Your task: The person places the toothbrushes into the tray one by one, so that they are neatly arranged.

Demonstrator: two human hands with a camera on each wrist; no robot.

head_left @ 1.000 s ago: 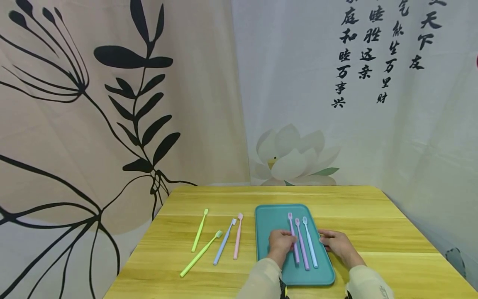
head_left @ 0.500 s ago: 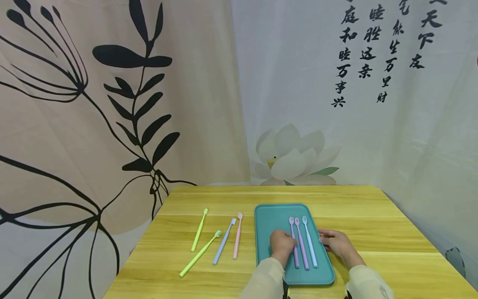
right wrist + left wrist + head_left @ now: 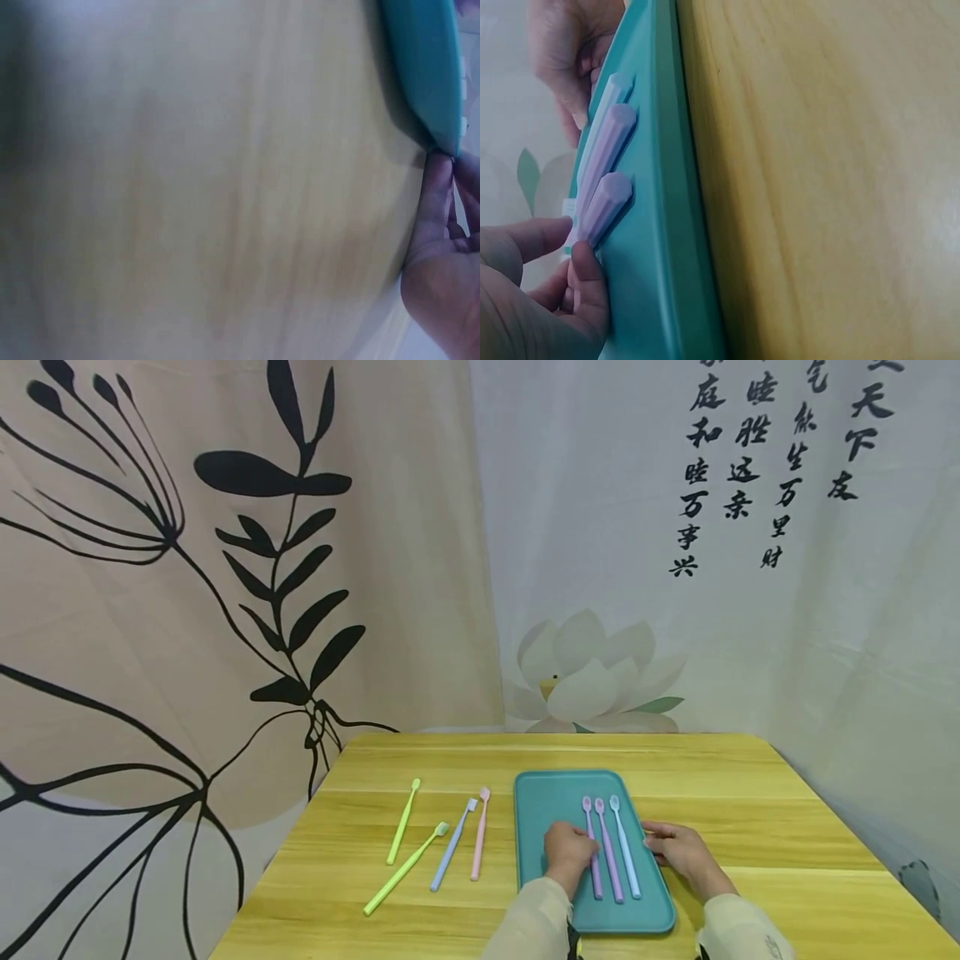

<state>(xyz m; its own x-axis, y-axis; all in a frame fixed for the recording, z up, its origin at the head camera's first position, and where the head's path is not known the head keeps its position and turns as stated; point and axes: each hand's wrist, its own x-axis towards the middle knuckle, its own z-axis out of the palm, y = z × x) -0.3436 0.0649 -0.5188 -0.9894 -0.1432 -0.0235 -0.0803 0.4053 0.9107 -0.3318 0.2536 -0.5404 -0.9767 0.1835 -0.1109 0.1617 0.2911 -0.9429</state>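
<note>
A teal tray (image 3: 543, 789) on the table carries three toothbrushes side by side: a left purple toothbrush (image 3: 596, 877), a second purple toothbrush (image 3: 611, 864) and a light blue toothbrush (image 3: 626, 852). My left hand (image 3: 568, 852) reaches over the tray and pinches the left purple toothbrush between thumb and finger; in the left wrist view its handle end (image 3: 606, 199) points toward the near rim. At the tray's right edge, my right hand (image 3: 682, 853) grips the rim. The right wrist view shows its thumb (image 3: 437, 176) against that edge, with the other fingers partly hidden.
Left of the tray lie a pink toothbrush (image 3: 480, 835), a blue toothbrush (image 3: 452, 847) and two yellow-green toothbrushes, one farther back (image 3: 403, 822) and one nearer (image 3: 405, 870). The wooden table (image 3: 787, 835) ends before a printed curtain (image 3: 420, 568).
The left purple toothbrush has slid slightly toward me, and its head now stands level with its neighbours. My left hand shifted a little with it. The right hand stayed at the tray's edge.
</note>
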